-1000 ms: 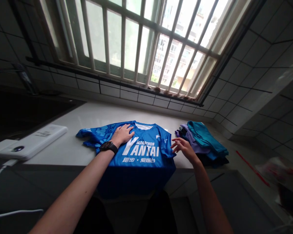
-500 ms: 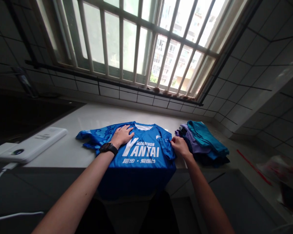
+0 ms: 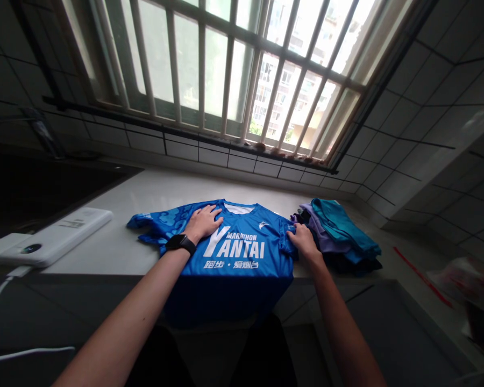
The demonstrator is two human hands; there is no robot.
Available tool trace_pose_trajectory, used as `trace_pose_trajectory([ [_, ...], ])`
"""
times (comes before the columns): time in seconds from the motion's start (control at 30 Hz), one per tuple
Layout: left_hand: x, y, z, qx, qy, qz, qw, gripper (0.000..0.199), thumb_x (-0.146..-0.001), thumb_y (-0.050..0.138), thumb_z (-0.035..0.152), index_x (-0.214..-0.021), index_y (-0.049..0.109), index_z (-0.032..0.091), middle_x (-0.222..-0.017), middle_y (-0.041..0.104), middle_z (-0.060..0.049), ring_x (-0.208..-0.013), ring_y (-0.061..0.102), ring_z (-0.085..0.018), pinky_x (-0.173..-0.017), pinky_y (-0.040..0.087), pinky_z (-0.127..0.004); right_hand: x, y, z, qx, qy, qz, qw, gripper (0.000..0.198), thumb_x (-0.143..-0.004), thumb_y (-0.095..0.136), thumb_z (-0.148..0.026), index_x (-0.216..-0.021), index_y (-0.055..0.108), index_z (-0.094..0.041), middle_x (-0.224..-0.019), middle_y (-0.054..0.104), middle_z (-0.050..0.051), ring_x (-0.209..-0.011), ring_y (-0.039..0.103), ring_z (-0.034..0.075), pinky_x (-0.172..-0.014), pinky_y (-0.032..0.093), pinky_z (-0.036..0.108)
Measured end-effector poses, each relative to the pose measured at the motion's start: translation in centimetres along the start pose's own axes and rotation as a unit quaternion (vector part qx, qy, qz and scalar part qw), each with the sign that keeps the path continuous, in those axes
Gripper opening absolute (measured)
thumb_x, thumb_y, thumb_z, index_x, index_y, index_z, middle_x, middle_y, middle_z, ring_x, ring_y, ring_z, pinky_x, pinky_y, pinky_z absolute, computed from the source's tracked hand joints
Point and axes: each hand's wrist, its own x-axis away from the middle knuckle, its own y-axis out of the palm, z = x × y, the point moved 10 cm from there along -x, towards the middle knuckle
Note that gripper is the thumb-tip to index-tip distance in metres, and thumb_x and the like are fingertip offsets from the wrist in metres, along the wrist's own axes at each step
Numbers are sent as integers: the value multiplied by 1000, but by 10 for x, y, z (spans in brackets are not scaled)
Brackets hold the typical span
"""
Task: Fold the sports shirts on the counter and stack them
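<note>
A blue T-shirt (image 3: 242, 226) with white "MARATHON YANTAI" lettering lies front side up on the counter, and its lower part hangs over the front edge. My left hand (image 3: 203, 221), with a dark watch on the wrist, rests flat on the chest near the collar, fingers stretched out. At the right side, the fingers of my right hand (image 3: 304, 238) are closed on the edge of the sleeve. Close beyond that hand sits a pile of folded clothes (image 3: 344, 228) in teal, lilac and dark fabric.
On the left of the white counter (image 3: 121, 247) lies a white power bank (image 3: 60, 236) with a cable plugged in. Behind it is a dark sink area (image 3: 36, 188). A red strip (image 3: 423, 277) and a clear plastic bag (image 3: 463, 277) lie at the right. A barred window rises behind.
My right hand has shifted slightly to the right with the sleeve, which now spreads further outward. My left hand stays in place on the T-shirt.
</note>
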Motion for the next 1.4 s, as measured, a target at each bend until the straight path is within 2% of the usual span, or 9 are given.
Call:
trace_pose_trajectory([
  [0.1, 0, 0, 0, 4, 3, 3, 1000, 58, -101, 38, 45, -153, 57, 26, -167, 44, -6, -156, 38, -30, -127, 30, -48, -4, 7, -14, -35, -47, -46, 997, 25, -93, 59, -12, -109, 78, -16, -120, 72, 15, -111, 71, 25, -103, 50, 31],
  [0.23, 0, 0, 0, 3, 3, 4, 1000, 59, -101, 37, 45, -153, 57, 24, -167, 45, -7, -156, 38, -31, -127, 30, -48, -9, 2, -19, -74, -64, -32, 995, 29, -92, 52, -5, -97, 78, -17, -111, 74, 12, -102, 72, 21, -96, 52, 28],
  [0.37, 1, 0, 0, -6, -1, 1, 1000, 60, -102, 35, 46, -154, 55, 25, -167, 44, -6, -156, 37, -29, -127, 29, -45, -6, -11, -24, -113, -94, 36, 989, 30, -95, 46, -7, -106, 72, -18, -107, 73, 10, -99, 70, 22, -96, 54, 33],
  [0.47, 2, -1, 1, -3, -2, 0, 1000, 60, -102, 36, 46, -154, 55, 25, -167, 44, -6, -156, 37, -28, -128, 29, -44, 0, -5, -27, -134, -113, 30, 984, 28, -94, 54, -13, -116, 70, -17, -114, 72, 12, -103, 69, 24, -99, 55, 37],
  [0.67, 1, 0, 0, 1, 2, 10, 1000, 58, -101, 38, 47, -152, 58, 27, -167, 45, -5, -155, 39, -29, -127, 30, -45, 7, 17, -30, -104, -131, -31, 985, 23, -95, 65, -24, -114, 78, -22, -127, 72, 11, -123, 65, 26, -111, 49, 39],
  [1.0, 2, 0, 0, 0, -5, -1, 1000, 57, -102, 37, 47, -153, 56, 28, -167, 44, -4, -156, 37, -27, -128, 28, -45, -11, 12, -60, -3, -122, -71, 990, 33, -104, 53, -25, -126, 76, -18, -141, 68, 16, -129, 64, 31, -113, 47, 41],
  [1.13, 5, -1, 2, 1, -8, -5, 1000, 58, -103, 37, 46, -154, 55, 24, -168, 43, -7, -156, 37, -28, -128, 28, -46, -6, 25, -89, -57, -123, -79, 988, 43, -103, 57, -37, -143, 66, -23, -161, 51, 15, -150, 46, 33, -124, 34, 50],
  [1.23, 6, 0, 3, -5, -1, -6, 1000, 58, -104, 35, 46, -154, 54, 24, -168, 43, -6, -157, 36, -28, -128, 28, -45, -2, 54, -87, -72, -50, -123, 989, 57, -100, 59, -52, -152, 57, -28, -170, 36, 14, -160, 25, 39, -124, 15, 71],
  [1.4, 7, 1, 4, -10, -2, -15, 1000, 59, -105, 37, 45, -156, 52, 21, -168, 42, -8, -157, 35, -28, -129, 26, -46, -3, 70, -75, -74, -14, -111, 991, 62, -104, 48, -52, -160, 47, -25, -173, 28, 16, -162, 18, 39, -120, 2, 79],
])
